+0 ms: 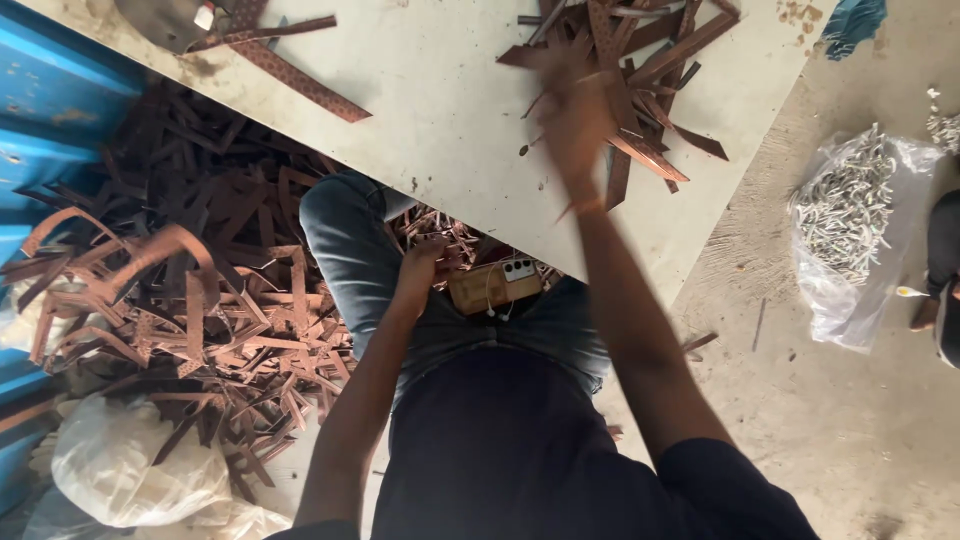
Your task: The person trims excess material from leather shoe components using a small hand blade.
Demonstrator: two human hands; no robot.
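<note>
Right hand [575,125] – blurred, its grip unreadable – reaches into the brown strips [640,80] on the worktop [440,110], while left hand [420,270] pinches strips at the lap.

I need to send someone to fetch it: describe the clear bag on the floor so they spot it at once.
Start at the pale board that lies across the person's lap and go past its right edge onto the bare concrete floor. There lies a clear plastic bag, open at the top. It alone holds small silvery metal pieces, unlike the brown strips everywhere else.
</note>
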